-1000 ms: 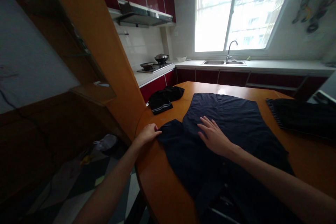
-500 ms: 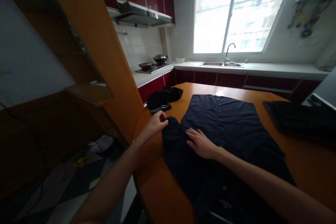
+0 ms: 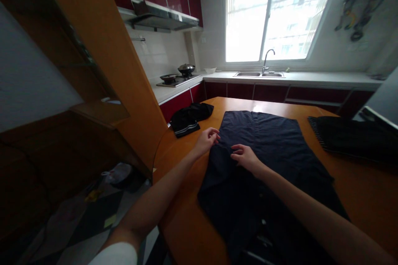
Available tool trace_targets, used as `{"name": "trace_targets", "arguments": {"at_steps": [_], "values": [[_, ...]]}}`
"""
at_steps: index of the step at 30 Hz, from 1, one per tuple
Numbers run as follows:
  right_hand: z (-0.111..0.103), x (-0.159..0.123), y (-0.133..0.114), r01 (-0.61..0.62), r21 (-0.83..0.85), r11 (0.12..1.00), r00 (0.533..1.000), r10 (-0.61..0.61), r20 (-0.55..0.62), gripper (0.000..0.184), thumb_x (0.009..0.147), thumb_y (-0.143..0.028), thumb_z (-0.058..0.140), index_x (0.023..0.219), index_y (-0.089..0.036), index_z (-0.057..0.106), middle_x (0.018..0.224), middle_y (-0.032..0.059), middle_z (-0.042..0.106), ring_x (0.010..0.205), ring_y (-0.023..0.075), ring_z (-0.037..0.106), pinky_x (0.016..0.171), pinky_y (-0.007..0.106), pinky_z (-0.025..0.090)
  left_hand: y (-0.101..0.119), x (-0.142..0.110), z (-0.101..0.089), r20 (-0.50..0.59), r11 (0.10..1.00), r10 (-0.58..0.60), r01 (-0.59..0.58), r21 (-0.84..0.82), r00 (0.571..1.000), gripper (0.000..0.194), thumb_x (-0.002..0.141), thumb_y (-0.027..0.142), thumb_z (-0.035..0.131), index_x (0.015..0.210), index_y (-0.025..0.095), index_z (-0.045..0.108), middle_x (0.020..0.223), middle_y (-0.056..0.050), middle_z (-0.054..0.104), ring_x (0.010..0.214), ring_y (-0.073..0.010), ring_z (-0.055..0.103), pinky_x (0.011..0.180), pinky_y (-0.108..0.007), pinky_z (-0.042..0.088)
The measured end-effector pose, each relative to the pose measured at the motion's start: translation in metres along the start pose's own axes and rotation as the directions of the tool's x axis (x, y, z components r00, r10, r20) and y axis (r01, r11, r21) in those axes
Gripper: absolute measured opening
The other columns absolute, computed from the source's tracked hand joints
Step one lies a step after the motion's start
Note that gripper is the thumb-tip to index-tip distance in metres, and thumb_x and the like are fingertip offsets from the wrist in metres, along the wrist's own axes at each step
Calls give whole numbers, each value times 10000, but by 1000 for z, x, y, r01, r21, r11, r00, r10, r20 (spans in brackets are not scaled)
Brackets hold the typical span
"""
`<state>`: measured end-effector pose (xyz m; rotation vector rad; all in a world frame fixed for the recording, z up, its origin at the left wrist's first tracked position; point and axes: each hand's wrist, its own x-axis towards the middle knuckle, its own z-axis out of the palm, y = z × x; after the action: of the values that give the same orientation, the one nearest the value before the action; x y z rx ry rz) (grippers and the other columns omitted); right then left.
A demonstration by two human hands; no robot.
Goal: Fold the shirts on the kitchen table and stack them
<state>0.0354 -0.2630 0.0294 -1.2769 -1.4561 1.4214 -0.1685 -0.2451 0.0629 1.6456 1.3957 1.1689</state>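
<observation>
head view: dark navy garment point(image 3: 273, 136) lies spread over the wooden table point(image 3: 186, 225), under both hands, small light buttons near the bottom of frame. left hand point(image 3: 207, 140) is at its left edge, fingers curled in; looks like a pinch on the cloth, can't tell for sure. right hand point(image 3: 245, 158) is just beside, over the cloth, palm down, fingers loosely bent; can't tell if it grips. flat spread probably gives both hands easy reach, with the table taking the cloth's weight.

edges: curved table rim runs under the left forearm, garment's left side just inboard of it. strip of wood shows between garment and striped black clothing point(image 3: 191, 119); another on the right, before the dark folded clothing point(image 3: 357, 138). more tabletop beyond the far hem, toward the counter point(image 3: 323, 78). upright wooden panel point(image 3: 133, 78) limits swing at far left.
</observation>
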Motion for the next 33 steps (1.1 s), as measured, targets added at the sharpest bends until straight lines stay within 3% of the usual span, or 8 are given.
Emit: {"name": "trace_targets", "arguments": {"at_steps": [4, 8, 12, 15, 19, 26, 28, 33], "values": [[2, 3, 11, 103, -137, 985, 994, -106, -11, 407, 714, -100, 674, 1117, -152, 693, 894, 45, 707, 658, 149, 636, 555, 255, 531, -23, 5, -22, -46, 983, 23, -14, 183, 999, 165, 857, 141, 509, 919, 141, 663, 803, -42, 707, 665, -137, 649, 635, -238, 509], [-3, 3, 10, 289, -240, 927, 954, -301, -14, 393, 727, -74, 543, 1051, -156, 750, 926, 46, 752, 741, 169, 671, 687, 287, 549, -22, -7, -16, 22, 933, 159, -157, 323, 987, 222, 872, 109, 511, 929, 164, 718, 915, -59, 741, 842, -178, 695, 798, -285, 543], [-8, 4, 11, 331, -284, 900, 942, -332, 46, 438, 729, -64, 494, 1061, -148, 767, 1008, 68, 776, 849, 203, 708, 821, 332, 559, -9, -36, 1, 235, 818, 317, -390, 423, 919, 335, 945, 119, 458, 1176, 170, 695, 1263, -103, 683, 1211, -217, 615, 1082, -363, 447], [-9, 3, 17, 350, -368, 861, 936, -338, 98, 439, 747, -63, 525, 1109, -154, 756, 1102, 82, 764, 1006, 226, 704, 956, 360, 526, -3, -66, 6, 442, 725, 288, -495, 480, 850, 459, 1005, 203, 442, 1462, 187, 489, 1558, -110, 439, 1474, -243, 348, 1218, -460, 270], [-5, -5, 20, 435, -558, 707, 894, -413, 175, 387, 810, -104, 578, 1165, -149, 727, 1179, 98, 726, 1093, 231, 665, 1033, 366, 480, -3, -98, -2, 620, 662, 166, -553, 506, 766, 595, 1049, 324, 412, 1603, 241, 213, 1671, -79, 173, 1550, -238, 84, 1246, -514, 148], [1, -24, 8, 434, -832, 345, 842, -483, 239, 349, 921, -178, 520, 1218, -150, 701, 1348, 152, 610, 1234, 305, 542, 1034, 419, 467, -9, -113, -20, 719, 645, 78, -584, 492, 691, 655, 1038, 510, 412, 1613, 319, 162, 1676, -30, 117, 1550, -269, 32, 1242, -543, 30], [3, -26, 7, 450, -843, 295, 820, -510, 259, 397, 965, -207, 467, 1316, -136, 639, 1448, 156, 542, 1339, 302, 471, 1095, 434, 416, -7, -101, -26, 705, 642, 112, -592, 487, 700, 614, 1056, 498, 361, 1611, 320, 170, 1675, -22, 134, 1552, -246, 43, 1244, -527, 23], [13, -29, 14, 563, -805, 186, 765, -486, 422, 538, 1032, -321, 369, 1523, -106, 409, 1623, 142, 321, 1518, 275, 223, 1221, 503, 201, -10, -43, -23, 519, 651, 134, -470, 596, 844, 566, 1079, 458, 245, 1598, 232, 252, 1659, -77, 222, 1547, -219, 128, 1241, -488, 101]]}}
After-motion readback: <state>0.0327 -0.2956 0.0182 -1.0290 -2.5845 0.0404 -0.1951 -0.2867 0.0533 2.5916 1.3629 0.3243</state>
